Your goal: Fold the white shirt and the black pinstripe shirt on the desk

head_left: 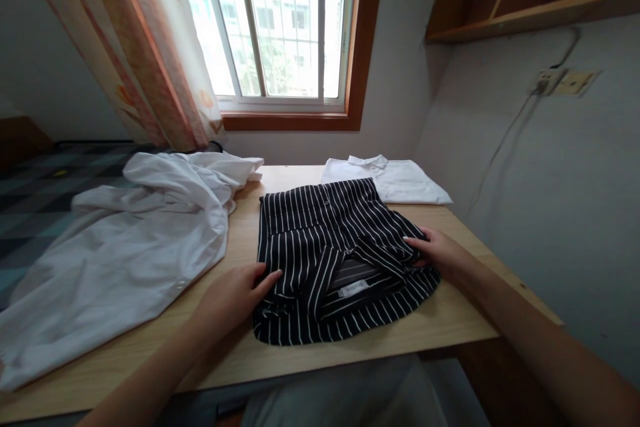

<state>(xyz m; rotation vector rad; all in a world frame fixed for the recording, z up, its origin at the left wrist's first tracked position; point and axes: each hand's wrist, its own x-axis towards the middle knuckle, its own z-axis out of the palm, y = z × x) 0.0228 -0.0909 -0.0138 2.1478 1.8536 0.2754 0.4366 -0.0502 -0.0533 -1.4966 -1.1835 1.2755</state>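
Leftmost, past the left side of the wooden tabletop (245, 227), checked bedding (40, 193); from there across the tabletop's left part, a rumpled white shirt (150, 233). At the tabletop's front left, left hand (237, 297) half curled, thumb on the edge of a black-and-white striped button-up shirt (315, 230); gripping or merely touching, impossible to tell. Mid-tabletop, that striped shirt, folded, collar and neck label (353, 289) toward the front edge. At the tabletop's back right, a folded white collared shirt (407, 181). Toward the tabletop's right, right hand (441, 255) loosely bent, fingers on the striped fabric, hold equally unclear.
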